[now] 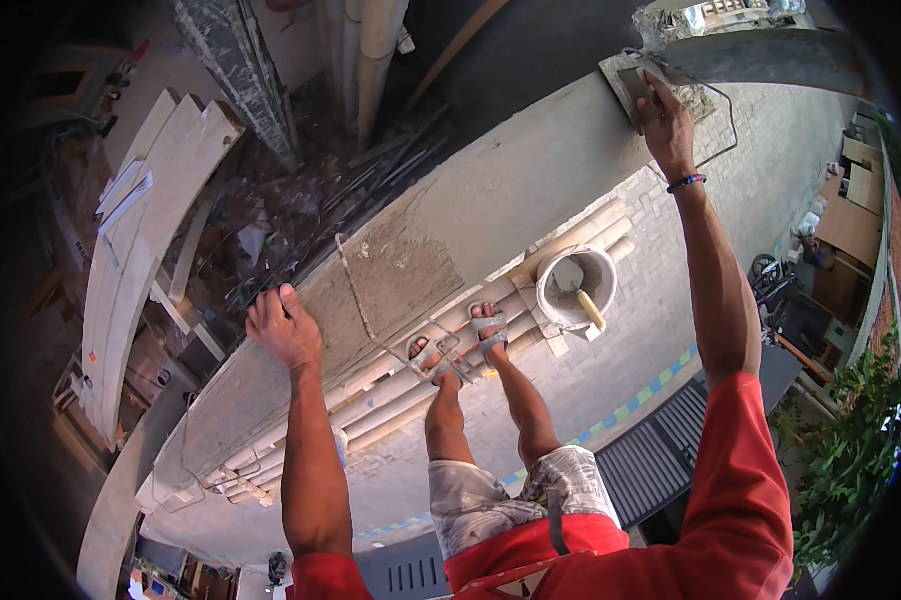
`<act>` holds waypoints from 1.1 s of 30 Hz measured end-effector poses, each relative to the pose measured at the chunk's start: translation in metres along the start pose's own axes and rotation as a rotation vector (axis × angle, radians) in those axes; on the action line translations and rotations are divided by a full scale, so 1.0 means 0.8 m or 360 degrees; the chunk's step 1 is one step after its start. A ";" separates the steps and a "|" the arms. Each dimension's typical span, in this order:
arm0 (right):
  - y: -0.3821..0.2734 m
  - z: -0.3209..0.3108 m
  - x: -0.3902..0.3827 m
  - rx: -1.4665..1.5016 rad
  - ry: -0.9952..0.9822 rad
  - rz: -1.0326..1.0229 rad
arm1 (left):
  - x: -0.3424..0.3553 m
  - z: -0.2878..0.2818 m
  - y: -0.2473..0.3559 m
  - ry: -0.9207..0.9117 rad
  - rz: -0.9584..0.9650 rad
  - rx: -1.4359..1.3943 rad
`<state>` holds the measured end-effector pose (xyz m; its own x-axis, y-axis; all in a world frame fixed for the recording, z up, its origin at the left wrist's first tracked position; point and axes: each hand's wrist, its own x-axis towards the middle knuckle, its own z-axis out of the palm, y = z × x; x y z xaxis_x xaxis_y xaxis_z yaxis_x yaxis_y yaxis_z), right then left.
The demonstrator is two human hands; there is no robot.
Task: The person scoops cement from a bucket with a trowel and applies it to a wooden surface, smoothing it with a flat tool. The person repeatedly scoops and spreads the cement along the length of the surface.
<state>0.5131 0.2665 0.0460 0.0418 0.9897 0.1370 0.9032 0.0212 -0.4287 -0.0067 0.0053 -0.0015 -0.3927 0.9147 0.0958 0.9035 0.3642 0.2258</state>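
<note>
My right hand (668,128) is closed on a flat steel trowel (626,92) pressed near the upper right end of a long concrete surface (521,180), which has a rough, darker patch of mortar beside a bent rebar loop. My left hand (284,330) rests with bent fingers over the far edge of this concrete, further down to the left; whether it grips the edge is hard to tell. My sandalled feet (489,325) stand on bamboo poles (591,225) below the concrete. A white bucket (556,320) with a yellow-handled tool (591,308) sits on the scaffold to my right.
Pale curved boards (141,280), a rough post (241,80) and debris lie beyond the concrete. Far below are paving (781,170), a motorbike (766,270), a dark slatted panel (646,450), stacked boards (846,220) and leafy plants (851,440) at the right.
</note>
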 end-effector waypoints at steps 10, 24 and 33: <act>-0.140 -0.025 -0.147 0.0494 -0.0481 -0.0152 | -0.004 -0.006 -0.003 -0.0021 -0.0042 0.0025; -0.168 0.005 -0.211 0.0479 -0.0518 -0.0029 | -0.001 0.005 -0.006 0.0046 -0.0009 -0.0001; -0.027 -0.051 -0.215 0.1705 0.0129 0.1083 | -0.003 0.003 -0.012 0.0032 -0.0018 0.0008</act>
<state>0.5038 0.0897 0.0683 0.4193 0.8351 -0.3560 -0.1050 -0.3449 -0.9327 -0.0140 0.0000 -0.0066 -0.4063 0.9067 0.1128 0.8998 0.3756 0.2222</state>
